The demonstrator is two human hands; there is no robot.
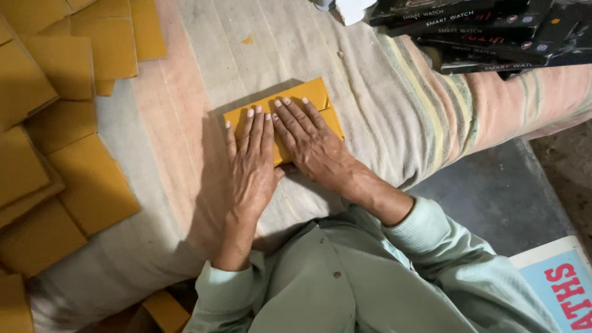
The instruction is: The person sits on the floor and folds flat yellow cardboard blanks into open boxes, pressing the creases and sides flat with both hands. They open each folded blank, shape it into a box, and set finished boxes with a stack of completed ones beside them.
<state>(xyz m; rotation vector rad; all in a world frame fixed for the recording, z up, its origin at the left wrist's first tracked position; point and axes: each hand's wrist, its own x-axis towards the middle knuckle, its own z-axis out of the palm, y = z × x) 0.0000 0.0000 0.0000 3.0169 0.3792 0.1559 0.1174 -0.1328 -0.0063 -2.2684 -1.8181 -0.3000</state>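
We see a striped cloth [394, 92] across the worktop, yellow cards [68, 179] heaped at its left edge and dark boxes [481, 31] stacked top right. At centre lies one yellow envelope [308, 95]. Both our grips lie flat on it, fingers straight, pinching nothing: left hand [251, 166] beside right hand [311, 145], thumbs touching.

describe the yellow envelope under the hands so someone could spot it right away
Start at the striped cloth covering the work surface; near its middle lies one flat yellow envelope. Both the left hand and right hand press flat on it, unlike the loose envelope pile at the left edge.
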